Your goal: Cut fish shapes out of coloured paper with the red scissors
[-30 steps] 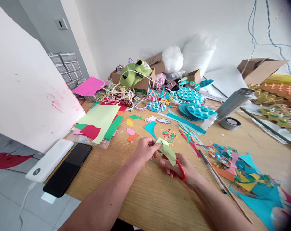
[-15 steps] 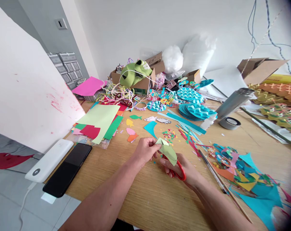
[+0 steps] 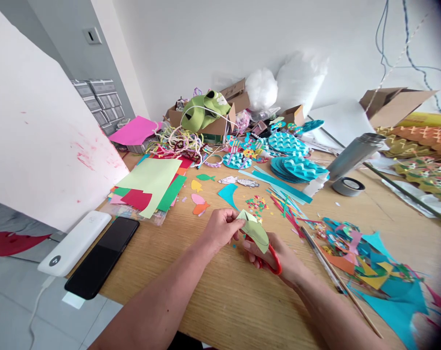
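Head view: I see left hand (image 3: 222, 226) grip pinching green paper (image 3: 255, 234), lower centre of frame; right hand (image 3: 286, 256) gripping red scissors (image 3: 278, 265). Power bank (image 3: 76, 240), lower left: marking too faint to read.

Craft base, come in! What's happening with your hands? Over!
Left hand pinching light green paper. Right hand holding red-handled scissors at it. Tiny paper bits just beyond, not blocking.

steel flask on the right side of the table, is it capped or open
Open: the steel flask has its threaded neck bare, with nothing screwed onto it.
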`<state>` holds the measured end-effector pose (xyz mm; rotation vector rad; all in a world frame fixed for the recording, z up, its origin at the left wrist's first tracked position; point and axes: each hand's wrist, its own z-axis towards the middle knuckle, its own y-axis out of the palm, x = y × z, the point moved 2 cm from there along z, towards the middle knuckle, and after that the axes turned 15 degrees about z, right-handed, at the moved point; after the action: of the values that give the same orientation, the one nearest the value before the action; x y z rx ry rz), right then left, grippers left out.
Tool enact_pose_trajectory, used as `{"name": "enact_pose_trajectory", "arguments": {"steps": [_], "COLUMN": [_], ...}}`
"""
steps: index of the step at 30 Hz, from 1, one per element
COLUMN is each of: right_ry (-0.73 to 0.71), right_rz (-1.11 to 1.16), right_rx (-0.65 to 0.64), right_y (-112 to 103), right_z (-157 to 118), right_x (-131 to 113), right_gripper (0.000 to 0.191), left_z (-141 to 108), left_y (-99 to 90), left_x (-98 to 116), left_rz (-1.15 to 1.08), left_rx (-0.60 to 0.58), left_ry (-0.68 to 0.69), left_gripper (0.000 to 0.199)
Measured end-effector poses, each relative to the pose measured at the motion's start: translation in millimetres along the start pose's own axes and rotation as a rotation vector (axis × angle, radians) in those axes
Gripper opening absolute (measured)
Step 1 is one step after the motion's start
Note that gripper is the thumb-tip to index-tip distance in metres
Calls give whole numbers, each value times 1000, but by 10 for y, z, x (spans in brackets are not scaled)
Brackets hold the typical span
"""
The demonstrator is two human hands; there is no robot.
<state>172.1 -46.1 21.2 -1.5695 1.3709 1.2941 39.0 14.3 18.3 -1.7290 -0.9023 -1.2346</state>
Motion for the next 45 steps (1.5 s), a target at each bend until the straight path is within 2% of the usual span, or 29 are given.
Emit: {"name": "enact_pose_trajectory", "arguments": {"steps": [15, 31, 45], "right_ry": [-22, -33, -65], "right_rz": [-25, -28, -82], "right_rx": [-2, 18, -6], "right_y": [-6, -4, 10], "right_z": [5, 21, 23], "right_x": [21, 35, 10], "right_gripper": [42, 45, 43], "left_z": [-7, 1, 9], "left_y": [-4, 2, -4], "left_x": [19, 6, 13], "left_rz": [5, -13, -36], "left_rx": [-8, -14, -10], "left_ry": [-9, -21, -27], "left_gripper": [14, 23, 17]}}
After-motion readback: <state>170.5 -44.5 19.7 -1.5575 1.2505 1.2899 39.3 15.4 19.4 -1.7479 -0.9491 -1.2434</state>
